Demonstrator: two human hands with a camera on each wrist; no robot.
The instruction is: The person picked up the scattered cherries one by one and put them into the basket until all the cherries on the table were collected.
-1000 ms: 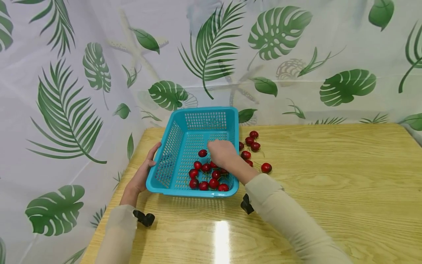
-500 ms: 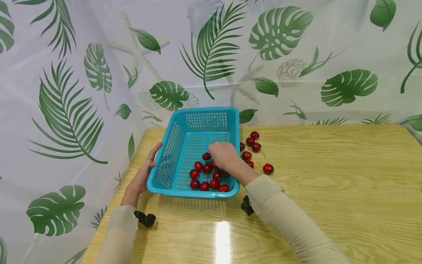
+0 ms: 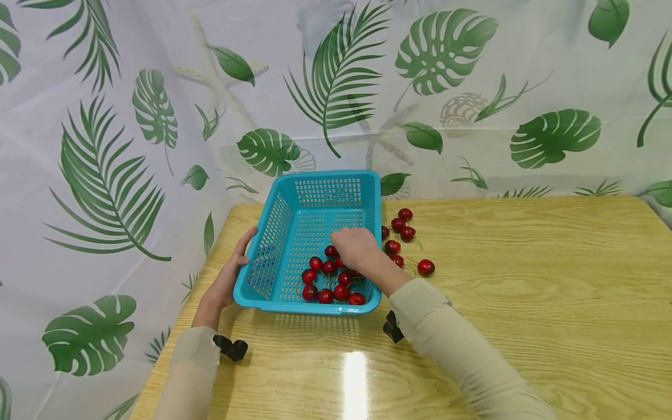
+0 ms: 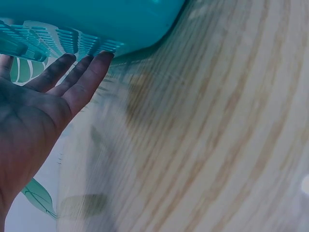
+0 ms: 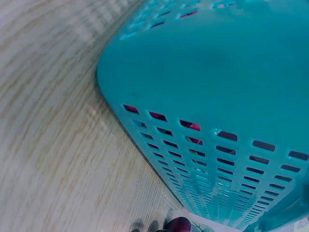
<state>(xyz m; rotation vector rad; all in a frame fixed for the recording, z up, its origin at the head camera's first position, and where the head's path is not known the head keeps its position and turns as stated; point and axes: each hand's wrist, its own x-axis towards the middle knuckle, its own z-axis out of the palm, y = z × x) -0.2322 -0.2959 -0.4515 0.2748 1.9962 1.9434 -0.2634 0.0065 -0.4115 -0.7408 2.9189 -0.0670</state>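
blue basket [image 3: 294,307] sat on the left part of the wooden table [image 3: 525,291], open side up. left hand [image 3: 228,280] was at its left wall, fingers fairly straight and slightly spread, fingertips touching the slotted side in the left wrist view. right hand [image 3: 356,245] was inside the basket toward the right wall, bent downward; fingers mostly hidden under the hand, so can't tell whether they pinched anything. single cherry [image 3: 331,251] was just beside that hand, on its left. other cherries [image 3: 341,292] were bunched in the near right part of the basket, some partly covered by the hand. loose cherries [image 3: 426,268] lay on the table right of the basket. right wrist view: mostly basket wall, red bits through the slots. leaf-print curtain [image 3: 457,46] hung behind the table, light sleeves [image 3: 446,338] on both arms.
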